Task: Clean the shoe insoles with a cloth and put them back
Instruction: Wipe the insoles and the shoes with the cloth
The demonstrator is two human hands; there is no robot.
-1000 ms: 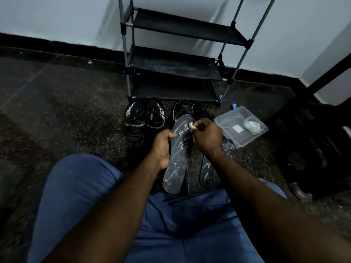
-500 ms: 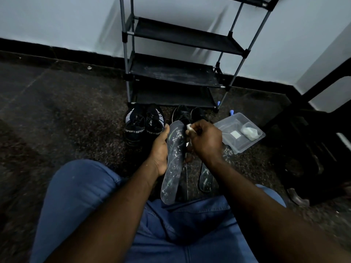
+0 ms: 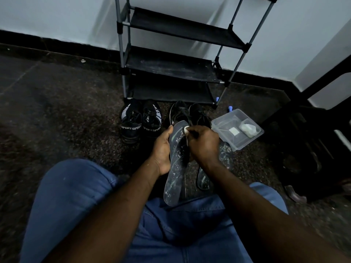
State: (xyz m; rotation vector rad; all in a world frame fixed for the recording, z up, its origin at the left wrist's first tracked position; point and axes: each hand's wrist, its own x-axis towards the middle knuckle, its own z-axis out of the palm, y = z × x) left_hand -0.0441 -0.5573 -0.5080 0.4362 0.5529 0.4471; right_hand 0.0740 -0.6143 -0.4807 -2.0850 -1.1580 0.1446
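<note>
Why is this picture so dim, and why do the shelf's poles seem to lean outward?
Head view: low, bluish room light, so the floor and black shoes lose detail; the rack throws soft shadows on the wall; the wide-angle lens splays its poles; the insole and white cloth look fairly sharp.

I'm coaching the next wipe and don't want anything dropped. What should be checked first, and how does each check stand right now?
1. Insole held steady: ok, the left hand grips its left edge.
2. Cloth in hand: ok, the right hand pinches it at the insole's toe end.
3. Insole surface clean: not ok, pale specks show along it.
4. Second insole close by: ok, it lies on the floor beside the right wrist.
5. Black shoes ready to take the insoles back: cannot tell, their openings are too dark.
</note>
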